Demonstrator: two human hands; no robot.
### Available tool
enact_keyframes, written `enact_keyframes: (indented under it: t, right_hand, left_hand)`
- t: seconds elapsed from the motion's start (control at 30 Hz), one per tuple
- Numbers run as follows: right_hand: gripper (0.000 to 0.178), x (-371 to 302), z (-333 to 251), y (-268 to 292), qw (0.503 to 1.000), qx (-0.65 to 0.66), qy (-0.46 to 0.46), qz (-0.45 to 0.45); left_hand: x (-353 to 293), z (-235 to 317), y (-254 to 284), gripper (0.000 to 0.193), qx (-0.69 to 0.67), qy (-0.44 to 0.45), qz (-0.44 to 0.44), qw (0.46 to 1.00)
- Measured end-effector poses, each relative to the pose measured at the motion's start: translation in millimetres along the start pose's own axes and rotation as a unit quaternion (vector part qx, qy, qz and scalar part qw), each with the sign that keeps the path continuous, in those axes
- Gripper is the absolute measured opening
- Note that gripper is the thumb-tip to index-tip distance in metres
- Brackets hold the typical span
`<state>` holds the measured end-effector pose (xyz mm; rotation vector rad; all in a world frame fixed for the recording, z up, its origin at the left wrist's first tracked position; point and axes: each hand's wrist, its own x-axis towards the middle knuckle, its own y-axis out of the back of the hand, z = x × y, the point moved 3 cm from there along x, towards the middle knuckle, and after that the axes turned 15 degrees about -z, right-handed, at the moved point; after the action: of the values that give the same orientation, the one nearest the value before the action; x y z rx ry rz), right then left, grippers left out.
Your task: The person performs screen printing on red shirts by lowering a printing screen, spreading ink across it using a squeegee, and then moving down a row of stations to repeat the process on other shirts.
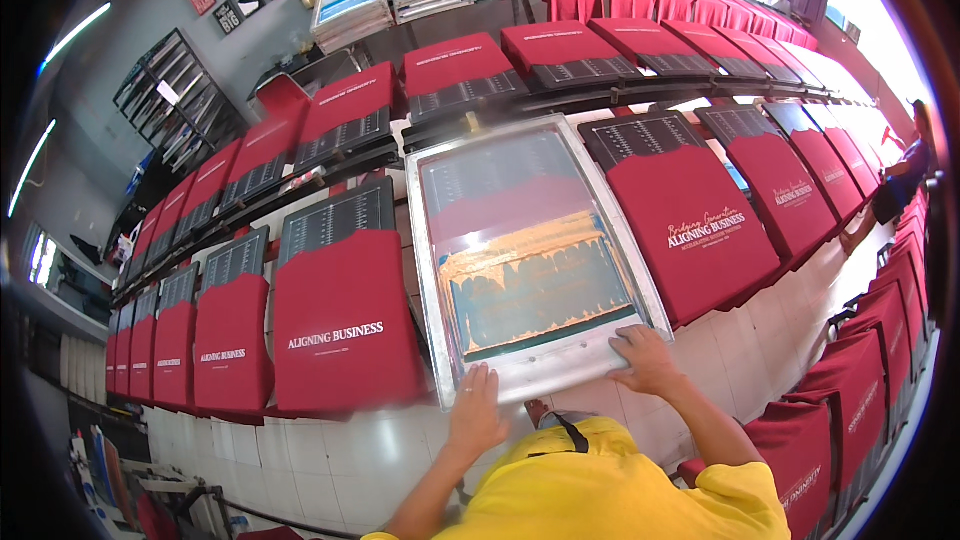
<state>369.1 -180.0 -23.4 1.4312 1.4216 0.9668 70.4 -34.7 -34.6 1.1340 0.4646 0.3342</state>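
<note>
A silkscreen frame with a pale metal border lies over a red shirt on a printing board in front of me. Orange-gold ink is smeared across its mesh, thick along the upper edge and in drips over the blue-green area. My left hand holds the near left corner of the frame, fingers over the border. On the near right corner, my right hand grips the same border, fingers curled over it. Both thumbs and the frame's underside are partly hidden.
Left of the frame stands a red shirt with white print on a black board. Another red shirt, with gold and white print, lies to the right. More shirted boards line the rows. Stacked screens stand behind; a person is at far right.
</note>
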Motion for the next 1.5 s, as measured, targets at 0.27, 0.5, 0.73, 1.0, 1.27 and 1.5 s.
enact_keyframes:
  t: [0.27, 0.5, 0.73, 1.0, 1.27, 1.5]
  right_hand:
    - [0.027, 38.8, 99.0, -22.5, 0.939, 0.147, -0.238, 0.199]
    - [0.029, 56.8, 121.1, -36.9, 0.902, 0.238, -0.310, 0.184]
    - [0.045, 62.0, 137.0, -44.6, 0.888, 0.219, -0.385, 0.126]
    - [0.047, 52.3, 85.0, -32.4, 0.872, 0.268, -0.375, 0.165]
    - [0.041, 92.5, -59.8, -72.8, 0.877, 0.296, -0.339, 0.168]
    - [0.039, 149.1, -193.5, -132.9, 0.888, 0.303, -0.304, 0.165]
  left_hand:
    - [2.0, -82.7, 3.8, 0.044, -0.217, 0.208, 0.136, 0.944]
    - [11.8, -142.6, -26.9, 0.041, -0.493, 0.322, 0.070, 0.805]
    - [12.5, -128.1, -10.7, 0.037, -0.541, 0.294, 0.187, 0.765]
    - [-21.1, -163.5, -7.8, 0.034, -0.504, 0.274, 0.209, 0.792]
    - [-129.9, -284.5, 5.6, 0.036, -0.513, 0.260, 0.278, 0.769]
    - [-226.7, -387.8, 48.7, 0.039, -0.453, 0.287, 0.283, 0.795]
